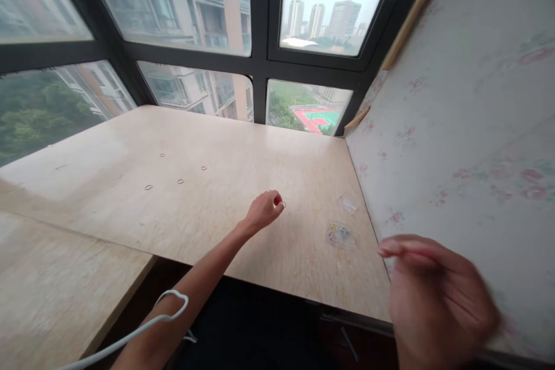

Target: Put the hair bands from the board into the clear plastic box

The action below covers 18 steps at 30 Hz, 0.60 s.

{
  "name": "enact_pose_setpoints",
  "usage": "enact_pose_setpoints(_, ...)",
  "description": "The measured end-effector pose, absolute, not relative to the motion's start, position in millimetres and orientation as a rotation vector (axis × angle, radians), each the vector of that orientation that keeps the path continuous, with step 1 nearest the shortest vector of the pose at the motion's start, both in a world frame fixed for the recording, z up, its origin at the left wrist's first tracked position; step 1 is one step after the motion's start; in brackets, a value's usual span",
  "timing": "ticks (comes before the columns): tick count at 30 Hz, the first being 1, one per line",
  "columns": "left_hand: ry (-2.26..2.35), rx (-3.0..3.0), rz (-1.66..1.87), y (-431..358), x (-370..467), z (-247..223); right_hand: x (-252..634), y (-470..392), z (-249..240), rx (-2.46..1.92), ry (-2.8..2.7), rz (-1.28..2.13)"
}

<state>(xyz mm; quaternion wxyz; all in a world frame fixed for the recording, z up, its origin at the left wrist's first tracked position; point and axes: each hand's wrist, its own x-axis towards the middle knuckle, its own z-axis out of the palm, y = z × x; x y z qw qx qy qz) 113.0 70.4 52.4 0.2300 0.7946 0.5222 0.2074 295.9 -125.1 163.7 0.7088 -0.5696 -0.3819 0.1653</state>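
Note:
My left hand (265,209) is over the middle of the marble-patterned ledge (243,156), its fingertips pinched on a small ring (284,204). My right hand (437,289) is raised at the lower right, close to the camera and blurred; its fingers are curled together, and anything between them is too blurred to make out. A clear plastic box (340,235) with small coloured rings in it lies between my hands. Several thin rings lie apart on the left part of the ledge, among them a reddish one (203,168) and a dark one (148,187).
A clear plastic piece (347,203) lies behind the box. Dark-framed windows (259,69) border the ledge at the back, and a flowered wall (433,144) rises on the right. A white cable (130,335) crosses my left forearm. The ledge's front edge drops to a dark gap.

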Motion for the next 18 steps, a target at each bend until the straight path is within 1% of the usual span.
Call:
enact_pose_setpoints(4,1.231,2.169,0.591,56.2,151.5,70.1,318.5,-95.9,126.9,-1.177,-0.684,0.703)
enact_pose_setpoints(6,1.121,2.17,0.592,48.7,171.3,76.8,331.5,-95.5,108.8,-1.178,-0.554,0.804)
enact_pose_setpoints(12,0.826,2.216,0.578,31.1,223.8,83.2,356.0,-109.4,77.7,-1.182,-0.386,0.89)
enact_pose_setpoints(18,0.698,2.287,0.452,26.1,257.1,73.8,375.0,-122.9,42.0,-1.285,-0.353,0.873)
